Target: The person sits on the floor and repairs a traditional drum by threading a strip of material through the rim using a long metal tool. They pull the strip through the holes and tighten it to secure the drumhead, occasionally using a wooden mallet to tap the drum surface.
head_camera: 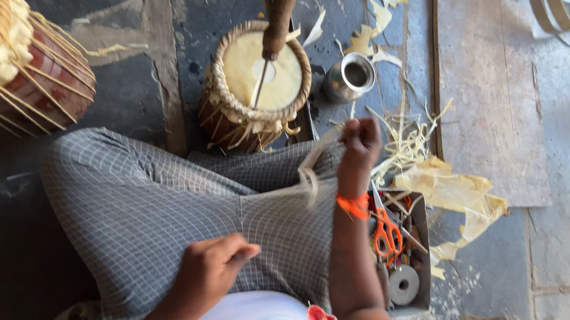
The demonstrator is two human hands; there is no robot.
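Observation:
I sit cross-legged in grey checked trousers [163, 205]. My right hand [360, 145], with an orange band at the wrist, is raised over my knee and shut on a pale hide strap [312, 171], which loops down, blurred, to my lap. My left hand [211, 271] lies on my thigh with fingers pinched together; nothing shows in them. In front of my knees stands a small drum [257, 79] with a cream head and a laced rim. A wooden-handled awl [279, 21] has its metal point on the drum head.
A second, larger laced drum [27, 65] lies at the far left. A metal cup [349, 77] stands right of the small drum. By my right forearm sits an open tool box [424, 254] with orange scissors [387, 233] and a tape roll [403, 284]. Hide scraps [454, 190] litter the stone floor.

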